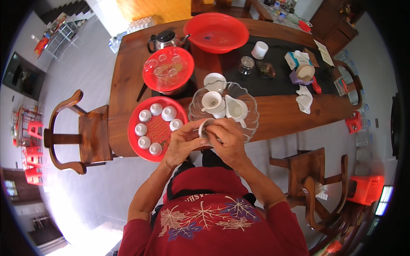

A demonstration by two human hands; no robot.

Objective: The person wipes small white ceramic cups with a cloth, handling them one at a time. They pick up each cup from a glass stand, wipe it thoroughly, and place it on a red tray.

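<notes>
Near the table's edge my left hand (182,144) grips a small white cup (201,128) by its side, tilted so that its mouth faces right. The fingers of my right hand (229,140) reach into the mouth and hide most of the inside. Just beyond stands a scalloped glass bowl (255,116). In it are a white tea strainer (212,100), a white pitcher (236,109) and a white lid or dish (214,80). To the left, a round red tray (133,112) carries several white cups (168,113) turned upside down in a ring.
Behind the tray, a red basin (148,78) holds small glass cups. Farther back are a kettle (166,40) and a large red basin (216,33). A glass jar (246,65), white cup (259,50) and tissue box (293,60) stand right. Wooden chairs (93,134) flank the table.
</notes>
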